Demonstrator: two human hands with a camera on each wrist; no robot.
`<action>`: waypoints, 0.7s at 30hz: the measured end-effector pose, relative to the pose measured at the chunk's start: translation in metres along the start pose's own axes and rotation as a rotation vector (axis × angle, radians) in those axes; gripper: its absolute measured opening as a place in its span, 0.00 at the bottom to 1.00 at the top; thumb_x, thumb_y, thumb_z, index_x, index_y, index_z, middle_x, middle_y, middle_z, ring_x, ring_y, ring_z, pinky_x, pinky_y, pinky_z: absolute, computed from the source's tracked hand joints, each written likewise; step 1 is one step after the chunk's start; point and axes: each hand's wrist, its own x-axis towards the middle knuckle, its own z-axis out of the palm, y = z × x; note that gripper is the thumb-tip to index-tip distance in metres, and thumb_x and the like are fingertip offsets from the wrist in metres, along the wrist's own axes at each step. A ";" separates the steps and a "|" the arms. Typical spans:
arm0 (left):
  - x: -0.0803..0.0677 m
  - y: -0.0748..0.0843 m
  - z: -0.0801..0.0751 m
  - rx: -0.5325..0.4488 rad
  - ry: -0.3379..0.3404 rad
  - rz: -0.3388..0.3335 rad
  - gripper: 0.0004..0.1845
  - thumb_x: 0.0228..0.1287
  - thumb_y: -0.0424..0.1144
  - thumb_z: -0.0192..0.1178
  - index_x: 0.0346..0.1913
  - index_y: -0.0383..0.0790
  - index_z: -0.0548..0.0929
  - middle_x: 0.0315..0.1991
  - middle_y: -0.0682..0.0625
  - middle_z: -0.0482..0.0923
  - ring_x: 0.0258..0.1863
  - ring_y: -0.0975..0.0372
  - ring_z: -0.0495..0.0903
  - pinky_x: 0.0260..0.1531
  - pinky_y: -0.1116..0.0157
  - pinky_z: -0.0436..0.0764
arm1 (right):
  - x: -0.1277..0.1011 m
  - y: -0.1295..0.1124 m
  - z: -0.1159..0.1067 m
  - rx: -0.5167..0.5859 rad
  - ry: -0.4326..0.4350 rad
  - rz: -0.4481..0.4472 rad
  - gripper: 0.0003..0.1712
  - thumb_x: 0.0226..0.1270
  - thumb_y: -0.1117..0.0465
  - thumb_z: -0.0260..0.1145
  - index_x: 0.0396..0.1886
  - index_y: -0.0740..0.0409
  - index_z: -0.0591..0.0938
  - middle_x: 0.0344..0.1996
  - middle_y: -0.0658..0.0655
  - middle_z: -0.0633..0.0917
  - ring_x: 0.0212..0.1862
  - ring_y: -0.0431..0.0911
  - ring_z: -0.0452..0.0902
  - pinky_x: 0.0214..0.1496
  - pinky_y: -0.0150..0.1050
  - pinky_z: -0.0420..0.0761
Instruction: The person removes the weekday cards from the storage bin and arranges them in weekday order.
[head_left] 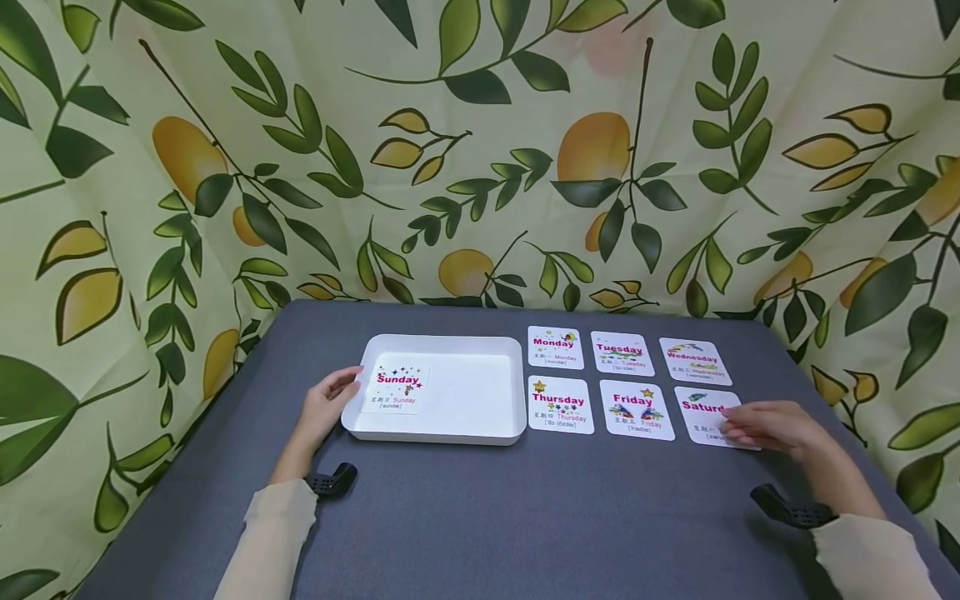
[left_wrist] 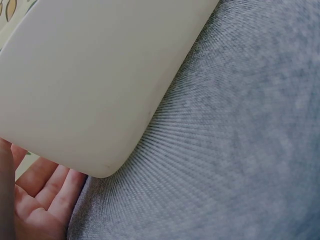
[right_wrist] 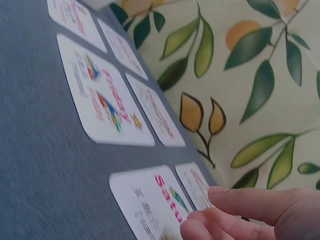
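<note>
A white tray (head_left: 442, 434) sits on the grey table with a "Sunday" card (head_left: 396, 389) inside at its left end. My left hand (head_left: 328, 403) rests against the tray's left edge (left_wrist: 90, 100), fingers relaxed. To the right of the tray lie two rows of day cards: Monday (head_left: 555, 347), Tuesday (head_left: 621, 353), Wednesday (head_left: 693, 361), Thursday (head_left: 559, 404), Friday (head_left: 636, 409) and Saturday (head_left: 703, 412). My right hand (head_left: 768, 426) lies with its fingertips (right_wrist: 200, 227) on the Saturday card (right_wrist: 150, 202), fingers fairly straight.
The grey cloth-covered table (head_left: 525, 517) has bare space in front of the tray and cards. A leaf-and-lemon patterned curtain (head_left: 480, 150) closes in the back and both sides. Black wrist mounts (head_left: 333, 481) sit at both forearms.
</note>
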 end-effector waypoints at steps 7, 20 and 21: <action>0.000 0.000 0.000 -0.003 0.004 0.013 0.22 0.71 0.45 0.55 0.63 0.39 0.75 0.64 0.40 0.74 0.53 0.74 0.71 0.46 0.87 0.66 | 0.006 -0.010 0.016 -0.023 -0.064 -0.077 0.10 0.72 0.57 0.59 0.33 0.44 0.86 0.28 0.41 0.89 0.31 0.33 0.85 0.38 0.28 0.83; -0.002 0.003 -0.001 -0.027 -0.007 -0.004 0.22 0.71 0.43 0.54 0.64 0.38 0.74 0.65 0.40 0.73 0.45 0.86 0.68 0.47 0.87 0.65 | 0.014 -0.028 0.054 -0.166 -0.022 -0.136 0.16 0.69 0.57 0.62 0.45 0.67 0.83 0.28 0.42 0.87 0.29 0.34 0.83 0.38 0.30 0.84; -0.002 0.003 -0.001 -0.027 -0.007 -0.006 0.22 0.71 0.43 0.54 0.64 0.38 0.74 0.65 0.40 0.73 0.45 0.86 0.68 0.47 0.87 0.65 | 0.015 -0.029 0.057 -0.171 -0.022 -0.141 0.17 0.69 0.57 0.62 0.46 0.68 0.82 0.28 0.42 0.87 0.29 0.34 0.83 0.37 0.30 0.84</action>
